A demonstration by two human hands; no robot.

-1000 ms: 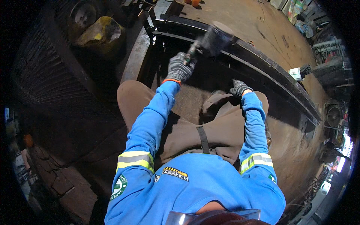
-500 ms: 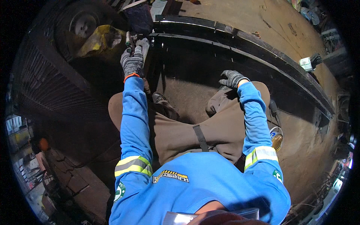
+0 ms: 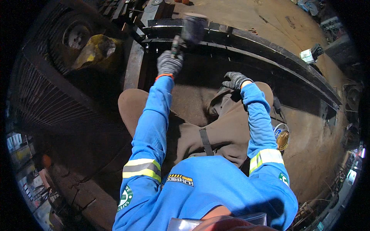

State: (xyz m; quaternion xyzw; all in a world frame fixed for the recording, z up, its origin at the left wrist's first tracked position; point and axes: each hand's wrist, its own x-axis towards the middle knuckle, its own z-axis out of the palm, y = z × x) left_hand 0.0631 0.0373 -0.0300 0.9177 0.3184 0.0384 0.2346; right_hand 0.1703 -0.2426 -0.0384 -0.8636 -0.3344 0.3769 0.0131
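Note:
My left hand (image 3: 169, 64), in a grey knitted glove with an orange cuff, is closed round the handle of a spray gun (image 3: 175, 46). The gun's dark cup (image 3: 194, 30) is blurred by motion and stands over a long black steel beam (image 3: 246, 40). Wet-looking glints show on the beam near its left end. Also gloved, my right hand (image 3: 236, 81) rests by my right knee with its fingers loosely apart, and nothing shows in it.
A grey steel bar (image 3: 133, 65) runs beside the beam's left end. Farther left are a yellow crumpled bag (image 3: 96, 52) and a wheel (image 3: 77, 35). A paint can (image 3: 283, 139) stands by my right elbow; a white container (image 3: 307, 56) sits beyond the beam.
My left hand has swung to the right with the spray gun, from the beam's left end to over the beam. My right hand has stayed nearly in place.

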